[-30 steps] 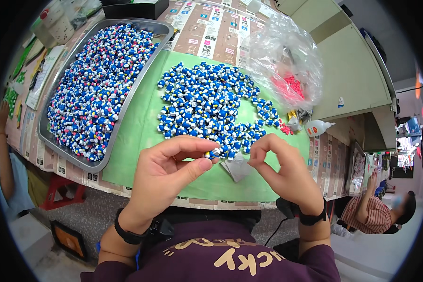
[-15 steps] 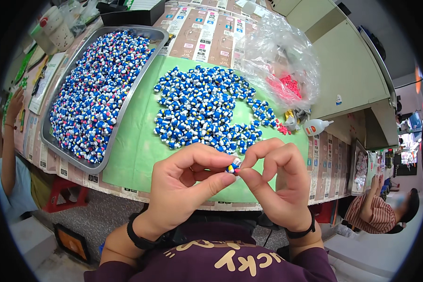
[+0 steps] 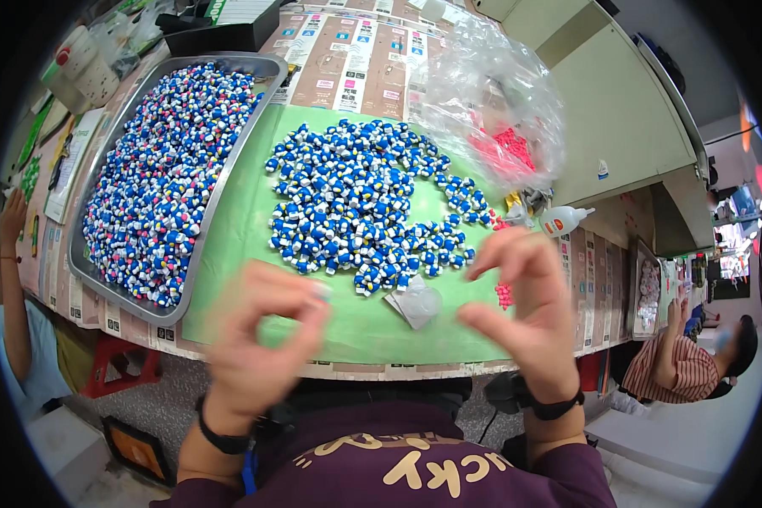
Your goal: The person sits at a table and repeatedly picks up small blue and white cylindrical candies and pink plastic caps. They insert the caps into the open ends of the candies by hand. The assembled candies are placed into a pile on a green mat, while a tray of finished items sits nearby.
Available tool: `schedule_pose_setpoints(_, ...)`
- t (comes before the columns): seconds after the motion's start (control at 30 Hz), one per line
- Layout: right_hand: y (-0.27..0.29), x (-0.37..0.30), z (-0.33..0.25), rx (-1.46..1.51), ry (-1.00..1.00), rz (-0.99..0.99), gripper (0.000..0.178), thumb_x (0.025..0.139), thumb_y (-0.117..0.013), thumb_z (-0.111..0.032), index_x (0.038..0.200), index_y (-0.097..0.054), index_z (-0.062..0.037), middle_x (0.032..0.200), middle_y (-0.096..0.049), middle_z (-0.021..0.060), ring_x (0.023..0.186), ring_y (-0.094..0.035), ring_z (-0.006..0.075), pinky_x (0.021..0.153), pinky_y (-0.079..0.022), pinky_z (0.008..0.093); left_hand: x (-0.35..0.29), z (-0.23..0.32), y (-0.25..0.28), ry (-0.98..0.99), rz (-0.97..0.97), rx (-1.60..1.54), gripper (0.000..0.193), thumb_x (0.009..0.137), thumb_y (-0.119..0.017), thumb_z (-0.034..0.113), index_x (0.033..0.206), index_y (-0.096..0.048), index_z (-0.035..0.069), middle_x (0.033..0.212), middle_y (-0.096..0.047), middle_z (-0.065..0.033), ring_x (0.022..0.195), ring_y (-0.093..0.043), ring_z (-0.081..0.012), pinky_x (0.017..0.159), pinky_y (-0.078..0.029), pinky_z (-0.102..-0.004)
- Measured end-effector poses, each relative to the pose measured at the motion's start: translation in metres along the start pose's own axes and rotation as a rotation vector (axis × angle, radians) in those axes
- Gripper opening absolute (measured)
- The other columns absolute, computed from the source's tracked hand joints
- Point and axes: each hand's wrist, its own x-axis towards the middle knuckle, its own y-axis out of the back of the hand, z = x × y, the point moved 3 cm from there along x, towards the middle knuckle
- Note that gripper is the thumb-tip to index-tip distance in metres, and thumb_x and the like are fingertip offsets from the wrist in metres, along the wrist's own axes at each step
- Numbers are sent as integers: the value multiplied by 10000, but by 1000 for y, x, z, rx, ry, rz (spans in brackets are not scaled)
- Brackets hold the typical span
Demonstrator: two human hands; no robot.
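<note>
My left hand (image 3: pixel 267 339), smeared by motion, is pinched with a small blue-and-white plastic piece (image 3: pixel 322 290) just showing at its fingertips. My right hand (image 3: pixel 525 313) has its thumb and fingers apart and holds nothing. Between the hands, a clear round blob or dish (image 3: pixel 421 302) sits on a small pale card on the green sheet (image 3: pixel 245 296). Beyond them spreads a heap of similar blue-and-white pieces (image 3: pixel 347 195), some with yellow spots. Tiny pink parts (image 3: pixel 505 295) lie beside my right fingers.
A metal tray (image 3: pixel 267 106) full of such pieces, many with pink bits, stands left. At right are a white squeeze bottle (image 3: pixel 563 220), a clear plastic bag (image 3: pixel 491 93) with pink parts, and a pale cabinet (image 3: pixel 618 127). People sit at both sides.
My hands have parted. The left has swung left with the piece; the right has let go and opened toward the right. The card and more pink parts now show between and beside them.
</note>
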Motion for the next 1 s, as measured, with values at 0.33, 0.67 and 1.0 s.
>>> schedule_pose_setpoints(0.33,107,-35,34,-201,-218,344,212,857,-690,4,891,-489,-58,1031,-550,55,991,-529,131,942,-400,278,14,-20,88,157,563,490,219,872,-701,9,1082,-638,16,1032,-609,-30,743,-545,-53,583,-434,-188)
schedule_pose_setpoints(0.67,133,-70,72,-534,-467,197,107,827,-603,67,880,-542,-4,777,-580,27,729,-570,85,636,-473,249,13,-11,-45,-14,-448,422,207,780,-693,-52,973,-633,-4,979,-592,-117,862,-617,-281,726,-494,-344)
schedule_pose_setpoints(1.0,118,-76,89,-596,-443,168,109,811,-611,68,862,-532,12,747,-575,84,654,-564,160,607,-452,295,7,-20,-32,112,-467,513,198,807,-619,-102,972,-579,2,921,-563,-117,794,-601,-261,681,-487,-333)
